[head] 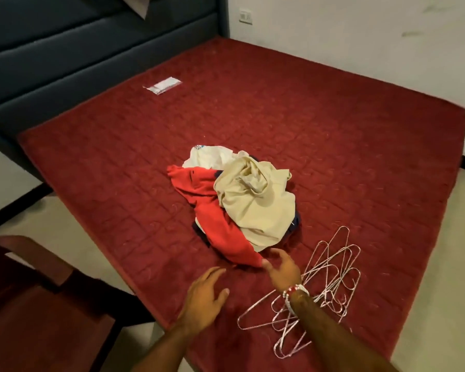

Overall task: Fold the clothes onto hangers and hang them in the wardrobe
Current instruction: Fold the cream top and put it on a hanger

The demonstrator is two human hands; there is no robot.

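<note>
A crumpled pile of clothes lies on the red mattress: a cream garment on top, a red garment at the near left, a white piece behind, dark blue cloth underneath. A tangle of several pink wire hangers lies to the pile's right near the mattress edge. My right hand, beaded bracelet on the wrist, hovers open with its fingertips at the red garment's near corner. My left hand is open, fingers spread, just above the mattress in front of the pile. No wardrobe is in view.
A dark blue padded headboard stands along the mattress's far left side. A red wooden chair is at the near left on the pale floor. A small white packet lies on the mattress near the headboard. White wall with a socket at the back.
</note>
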